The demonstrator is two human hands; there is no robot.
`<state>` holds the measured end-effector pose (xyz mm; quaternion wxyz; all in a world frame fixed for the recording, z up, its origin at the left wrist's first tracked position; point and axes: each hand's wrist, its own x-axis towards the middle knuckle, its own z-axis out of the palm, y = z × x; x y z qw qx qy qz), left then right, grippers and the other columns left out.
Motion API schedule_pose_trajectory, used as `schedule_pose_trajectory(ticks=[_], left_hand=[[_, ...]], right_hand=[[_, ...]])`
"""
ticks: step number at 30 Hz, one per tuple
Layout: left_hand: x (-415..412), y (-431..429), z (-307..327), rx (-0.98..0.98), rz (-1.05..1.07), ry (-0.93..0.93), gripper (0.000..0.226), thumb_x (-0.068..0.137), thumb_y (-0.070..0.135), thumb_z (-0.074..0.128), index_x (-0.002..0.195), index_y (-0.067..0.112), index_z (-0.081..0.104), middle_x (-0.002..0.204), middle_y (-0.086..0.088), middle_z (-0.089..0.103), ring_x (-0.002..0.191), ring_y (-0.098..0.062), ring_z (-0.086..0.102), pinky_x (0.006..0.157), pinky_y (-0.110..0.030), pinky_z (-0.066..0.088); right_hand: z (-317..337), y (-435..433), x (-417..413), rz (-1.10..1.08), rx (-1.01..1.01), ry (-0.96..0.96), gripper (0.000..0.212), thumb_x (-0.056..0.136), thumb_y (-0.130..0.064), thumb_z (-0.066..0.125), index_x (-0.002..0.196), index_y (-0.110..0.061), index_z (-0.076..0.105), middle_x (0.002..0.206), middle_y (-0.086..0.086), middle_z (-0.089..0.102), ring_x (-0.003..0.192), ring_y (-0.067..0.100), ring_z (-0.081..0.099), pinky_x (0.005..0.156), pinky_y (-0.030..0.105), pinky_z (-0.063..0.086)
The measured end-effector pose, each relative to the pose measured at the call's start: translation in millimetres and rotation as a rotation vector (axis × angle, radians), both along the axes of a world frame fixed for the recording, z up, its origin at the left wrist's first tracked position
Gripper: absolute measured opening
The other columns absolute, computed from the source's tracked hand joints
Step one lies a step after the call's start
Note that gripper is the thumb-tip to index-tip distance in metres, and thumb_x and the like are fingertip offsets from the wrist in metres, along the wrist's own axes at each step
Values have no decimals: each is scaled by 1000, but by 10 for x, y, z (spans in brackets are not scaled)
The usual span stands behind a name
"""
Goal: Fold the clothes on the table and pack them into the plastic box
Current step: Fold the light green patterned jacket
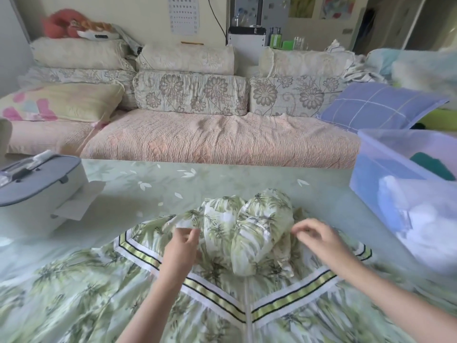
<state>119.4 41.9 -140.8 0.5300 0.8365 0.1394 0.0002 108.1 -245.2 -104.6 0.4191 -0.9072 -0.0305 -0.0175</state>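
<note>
Left hand [184, 246] is pinching the bunched dress [259, 233]; right hand [319, 236], grip unclear. Box [371, 169] is already holding clothes; dress lying unfolded.

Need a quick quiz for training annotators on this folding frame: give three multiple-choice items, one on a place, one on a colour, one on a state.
1. Where does the plastic box stand?
A. on the floor
B. on the table's right side
C. on a shelf

2. What print does the garment have?
A. red checks
B. plain black
C. green leaves on white

3. What is the box's state?
A. open, with clothes inside
B. lidded shut
C. tipped over

Answers:
1 B: it sits on the table at the right edge of the view.
2 C: green leaf shapes on a white ground cover the whole garment.
3 A: it has no lid on, and a white cloth and a dark green cloth show inside.
</note>
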Motion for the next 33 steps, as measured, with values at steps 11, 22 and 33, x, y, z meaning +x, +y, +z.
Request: schedule_pose_trajectory(ticks=[11,22,33], left_hand=[[141,-382,201,-132,41,-6,17,96,16,53,102,3,63,81,-8,61,63,-20,56,61,-34,53],[25,-240,283,-603,200,197,51,79,45,71,98,0,55,73,-11,52,70,-24,54,65,-33,46],[-168,-297,330,-858,44,217,14,88,10,60,94,-3,56,75,-14,57,59,-19,59,49,-26,55]], right_hand=[[-52,383,19,-216,555,428,25,86,-12,67,99,8,60,98,21,70,71,26,70,59,32,56],[-1,66,-726,-28,570,748,36,91,-16,60,119,4,47,97,27,69,80,35,70,62,38,57],[33,361,-398,-277,989,625,8,91,5,52,98,4,55,94,24,66,70,32,69,59,37,59]])
